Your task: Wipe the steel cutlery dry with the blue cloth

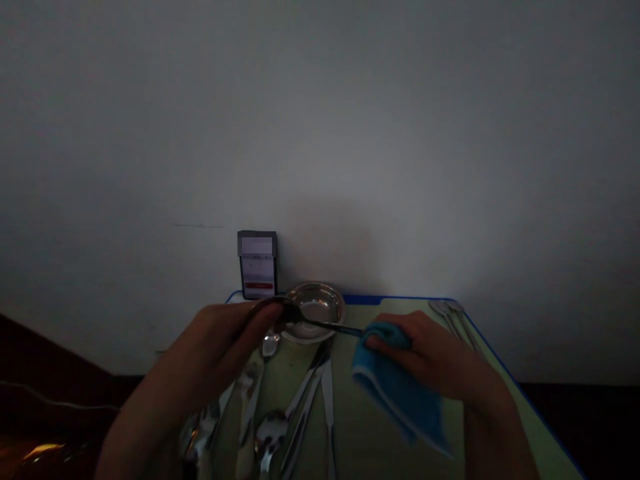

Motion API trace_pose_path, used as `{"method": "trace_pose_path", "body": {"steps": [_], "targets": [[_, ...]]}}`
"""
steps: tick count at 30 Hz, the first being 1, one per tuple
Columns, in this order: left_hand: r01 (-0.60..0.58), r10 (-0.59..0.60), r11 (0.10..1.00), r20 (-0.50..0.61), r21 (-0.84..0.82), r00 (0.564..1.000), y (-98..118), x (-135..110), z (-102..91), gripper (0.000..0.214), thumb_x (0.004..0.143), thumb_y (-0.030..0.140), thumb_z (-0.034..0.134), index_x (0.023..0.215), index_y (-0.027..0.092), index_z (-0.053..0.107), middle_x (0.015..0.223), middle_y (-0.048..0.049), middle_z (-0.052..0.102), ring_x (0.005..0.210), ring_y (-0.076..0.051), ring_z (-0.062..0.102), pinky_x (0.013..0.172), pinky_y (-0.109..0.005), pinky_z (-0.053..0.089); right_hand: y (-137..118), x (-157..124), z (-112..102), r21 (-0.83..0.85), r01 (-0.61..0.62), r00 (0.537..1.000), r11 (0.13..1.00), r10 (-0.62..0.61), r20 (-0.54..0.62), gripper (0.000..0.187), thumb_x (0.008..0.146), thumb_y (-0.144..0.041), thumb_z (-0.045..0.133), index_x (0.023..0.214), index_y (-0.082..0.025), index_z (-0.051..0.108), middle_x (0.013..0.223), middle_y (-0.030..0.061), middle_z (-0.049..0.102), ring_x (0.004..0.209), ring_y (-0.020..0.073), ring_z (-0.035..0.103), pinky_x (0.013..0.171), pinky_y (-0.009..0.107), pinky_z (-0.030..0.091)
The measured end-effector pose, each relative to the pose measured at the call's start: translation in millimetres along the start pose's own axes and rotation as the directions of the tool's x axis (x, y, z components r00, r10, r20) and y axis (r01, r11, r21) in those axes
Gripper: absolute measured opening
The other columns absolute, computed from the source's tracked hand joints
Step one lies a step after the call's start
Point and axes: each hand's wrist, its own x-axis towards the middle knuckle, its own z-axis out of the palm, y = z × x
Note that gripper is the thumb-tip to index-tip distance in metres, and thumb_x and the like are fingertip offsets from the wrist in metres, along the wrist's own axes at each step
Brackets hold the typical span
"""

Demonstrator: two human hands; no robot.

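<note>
My left hand (240, 333) is closed around the head end of a dark metal spoon (327, 325), its bowl partly hidden by my fingers. The spoon's handle runs to the right, level, above the table. A blue cloth (400, 393) with a pale edge is wrapped round the handle's far end, and my right hand (425, 347) pinches cloth and handle together. The cloth's loose part hangs down, slightly blurred. Just behind the spoon stands a round shiny metal bowl (316, 291).
Several knives (327, 393) and spoons (271, 433) lie in front of the bowl, with forks (206, 427) at left. More cutlery (447, 317) rests at the back right. A phone (259, 273) leans on the wall (350, 133). The pale green tabletop (395, 447) has a blue edge.
</note>
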Motion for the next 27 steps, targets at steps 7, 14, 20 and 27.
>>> {"method": "trace_pose_path", "body": {"steps": [7,14,20,27], "targets": [[0.001,-0.001,1.000,0.151,-0.004,0.988,4,4,10.2,0.039,0.091,0.039,0.033,0.067,0.019,0.056,0.059,0.0026,0.061,0.053,-0.012,0.053,0.051,-0.020,0.041,-9,13,16,0.016,0.104,0.994,0.994,-0.103,-0.035,0.027,0.089,-0.041,0.043,0.082,-0.019,0.058,0.073,0.0002,0.063,0.064,0.0126,0.055,0.062,0.025,0.036],[0.049,-0.047,0.996,-0.028,0.075,0.998,-8,2,0.9,0.044,0.091,0.043,0.027,0.059,0.019,0.047,0.051,0.0030,0.051,0.048,-0.012,0.047,0.047,-0.022,0.036,-1,4,3,-0.001,-0.017,0.979,1.000,0.016,-0.202,0.030,0.088,-0.044,0.044,0.079,-0.021,0.061,0.070,-0.0007,0.063,0.064,0.0130,0.056,0.060,0.025,0.036],[-0.070,0.059,0.996,0.207,0.050,0.977,9,5,16.8,0.036,0.091,0.039,0.034,0.076,0.019,0.059,0.068,0.0010,0.063,0.062,-0.013,0.056,0.058,-0.022,0.041,-11,11,16,0.023,0.096,0.995,0.995,-0.096,-0.013,0.026,0.087,-0.041,0.047,0.082,-0.020,0.061,0.070,-0.0007,0.063,0.063,0.0120,0.055,0.060,0.025,0.036],[0.009,-0.012,1.000,-0.104,-0.027,0.995,-4,0,-1.3,0.031,0.090,0.041,0.034,0.078,0.020,0.053,0.060,0.0029,0.055,0.054,-0.013,0.051,0.051,-0.022,0.040,0,-2,-3,0.072,0.025,0.997,0.997,-0.020,-0.075,0.029,0.087,-0.044,0.045,0.077,-0.022,0.060,0.067,-0.0024,0.059,0.061,0.0113,0.054,0.056,0.022,0.037]]}}
